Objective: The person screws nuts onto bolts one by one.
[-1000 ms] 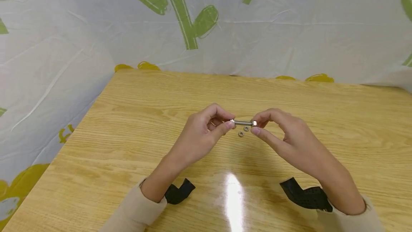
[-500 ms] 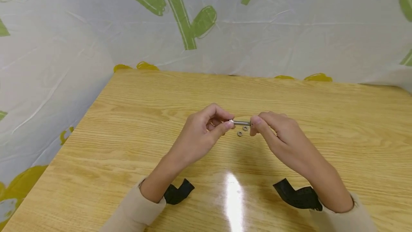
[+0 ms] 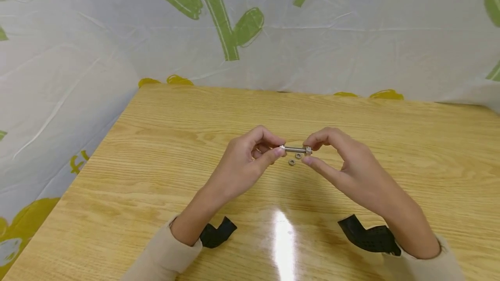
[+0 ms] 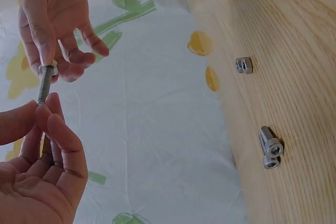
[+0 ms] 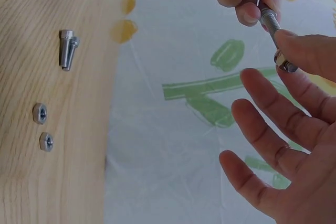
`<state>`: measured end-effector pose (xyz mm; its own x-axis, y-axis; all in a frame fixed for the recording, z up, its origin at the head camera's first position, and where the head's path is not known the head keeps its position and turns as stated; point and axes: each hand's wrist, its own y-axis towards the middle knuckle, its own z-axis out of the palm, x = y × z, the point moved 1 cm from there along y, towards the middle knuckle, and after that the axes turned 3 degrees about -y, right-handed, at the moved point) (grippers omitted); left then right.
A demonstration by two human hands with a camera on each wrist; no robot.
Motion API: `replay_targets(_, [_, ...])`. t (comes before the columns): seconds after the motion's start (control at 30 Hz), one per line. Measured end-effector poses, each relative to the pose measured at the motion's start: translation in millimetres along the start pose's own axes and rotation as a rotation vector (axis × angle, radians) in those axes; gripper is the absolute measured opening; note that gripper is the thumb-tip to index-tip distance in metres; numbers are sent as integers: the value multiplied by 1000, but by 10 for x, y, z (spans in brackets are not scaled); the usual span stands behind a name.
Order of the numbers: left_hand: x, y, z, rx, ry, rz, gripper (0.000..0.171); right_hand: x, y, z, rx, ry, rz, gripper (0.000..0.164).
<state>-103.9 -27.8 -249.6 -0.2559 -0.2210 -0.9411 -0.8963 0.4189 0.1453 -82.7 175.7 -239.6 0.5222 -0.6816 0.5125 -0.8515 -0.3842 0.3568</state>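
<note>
A silver bolt (image 3: 294,149) is held level above the table in the head view. My left hand (image 3: 248,159) pinches its head between thumb and fingertips. A hex nut (image 3: 308,151) is on the bolt's far end, with the bolt's tip poking just past it in the right wrist view. My right hand (image 3: 353,166) has thumb and index finger at this nut, its other fingers spread loose. Two loose nuts (image 4: 244,65) lie on the table below the bolt. Two more bolts (image 5: 65,51) lie side by side there, out of sight in the head view.
The wooden table (image 3: 175,112) reaches back to a white cloth (image 3: 304,55) printed with green and yellow plants. Black straps (image 3: 218,232) show at both wrists, beside beige sleeves. A bright light reflection lies on the table's near part.
My right hand's thumb rolled over the nut, covering it half a second ago, then came back down so the nut shows again. My left hand has kept still on the bolt.
</note>
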Motion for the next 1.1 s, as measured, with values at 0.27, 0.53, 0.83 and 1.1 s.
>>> replay_targets(0.27, [-22, -22, 3, 7, -3, -2, 13, 7, 2, 43, 28, 22, 33, 6])
replay_targets(0.53, [-29, -28, 14, 2, -3, -5, 13, 11, 9, 67, 46, 35, 128, 19])
replay_targets(0.83, [1, -18, 6, 1, 3, -5, 13, -14, -5, 6, 4, 34, 9, 33])
replay_targets(1.1, [-13, -13, 11, 7, 1, -3, 13, -12, -5, 6, -12, 42, -36, 28])
